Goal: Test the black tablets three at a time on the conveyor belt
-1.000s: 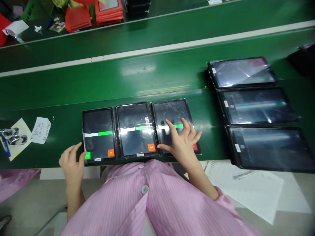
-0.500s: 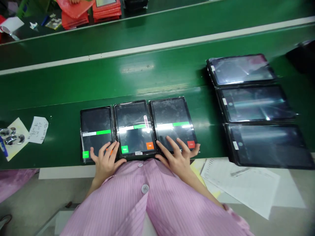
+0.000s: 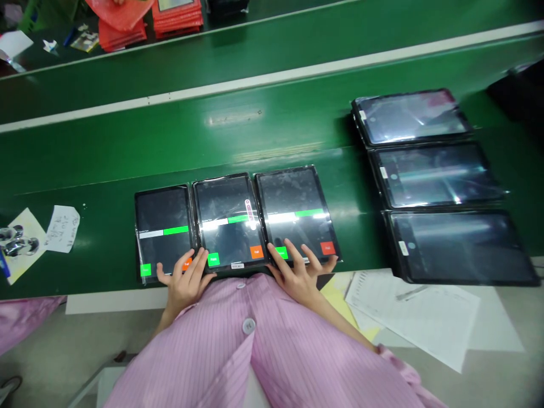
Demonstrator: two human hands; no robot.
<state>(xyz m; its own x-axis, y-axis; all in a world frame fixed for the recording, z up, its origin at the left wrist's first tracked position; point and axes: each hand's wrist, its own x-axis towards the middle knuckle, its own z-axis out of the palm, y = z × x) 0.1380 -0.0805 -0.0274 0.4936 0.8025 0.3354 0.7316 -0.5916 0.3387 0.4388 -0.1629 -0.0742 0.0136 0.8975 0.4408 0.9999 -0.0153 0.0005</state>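
Three tablets lie side by side at the near edge of the green bench: a left tablet [image 3: 164, 212], a middle tablet [image 3: 225, 241] and a right tablet [image 3: 289, 192]. Each lit screen has a white and green bar, with a green and an orange or red button low down. My left hand [image 3: 187, 283] is open, its fingers spread over the lower right corner of the left tablet and reaching the middle one's edge. Over the lower part of the right tablet rests my right hand [image 3: 301, 277], open with fingers apart. Neither hand grips anything.
To the right are stacked dark tablets [image 3: 442, 175] in three rows. A handwritten note [image 3: 63, 229] and a yellow card [image 3: 23, 246] with shiny metal pieces lie at the left. Red pouches [image 3: 176, 20] are on the far bench. Papers [image 3: 416, 317] lie below the bench edge.
The view has shifted slightly. My right hand has drawn its fingers down and left on the right tablet, uncovering its green button. My left hand has slid slightly, showing more of the orange button.
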